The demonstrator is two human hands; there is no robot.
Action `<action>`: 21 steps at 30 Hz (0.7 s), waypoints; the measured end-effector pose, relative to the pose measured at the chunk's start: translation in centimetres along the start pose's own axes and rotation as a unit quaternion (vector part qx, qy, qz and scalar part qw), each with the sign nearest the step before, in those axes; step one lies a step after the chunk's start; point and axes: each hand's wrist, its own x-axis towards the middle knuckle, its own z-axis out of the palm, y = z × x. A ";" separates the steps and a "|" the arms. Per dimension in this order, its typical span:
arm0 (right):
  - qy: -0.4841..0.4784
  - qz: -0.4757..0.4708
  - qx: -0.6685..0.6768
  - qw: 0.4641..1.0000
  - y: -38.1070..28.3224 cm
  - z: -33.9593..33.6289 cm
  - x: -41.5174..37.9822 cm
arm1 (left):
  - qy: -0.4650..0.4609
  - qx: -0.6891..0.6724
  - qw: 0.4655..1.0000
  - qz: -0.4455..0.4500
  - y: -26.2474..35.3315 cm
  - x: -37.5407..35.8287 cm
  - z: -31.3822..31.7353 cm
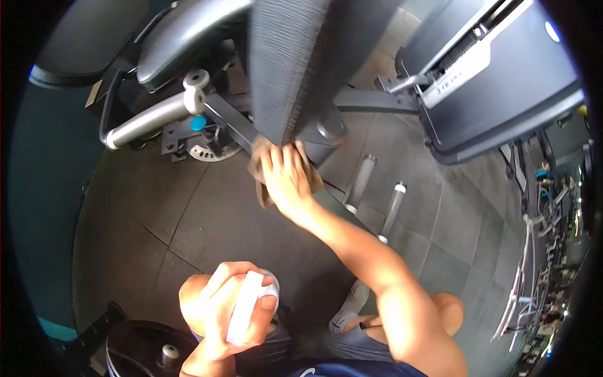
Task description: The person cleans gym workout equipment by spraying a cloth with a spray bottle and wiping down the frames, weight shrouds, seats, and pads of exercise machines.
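My right hand presses a brown cloth against the lower end of a black padded cushion on a gym machine. Its fingers lie bent over the cloth, which bunches out on both sides of the hand. Low in the view, close to my body, my left hand is wrapped round a white spray bottle. The bottle's white head points up toward the camera, and most of its body is hidden below the hand.
A black seat and a silver padded bar with a blue knob are at the upper left. The machine's grey housing stands at the right. Two foot bars rise beside my arm. A black round-topped object is at lower left.
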 end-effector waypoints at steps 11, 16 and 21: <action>0.346 0.346 0.684 0.541 0.9 0.1 -11.4 | 0.025 -0.049 0.997 -0.057 -0.1 -0.6 2.0; 0.210 0.313 0.600 0.706 8.7 0.5 -3.5 | 0.028 -0.026 0.999 -0.040 0.3 -1.0 2.0; -0.053 0.276 0.257 0.925 10.6 -1.4 -0.7 | 0.024 0.003 0.999 -0.024 0.3 -1.0 1.4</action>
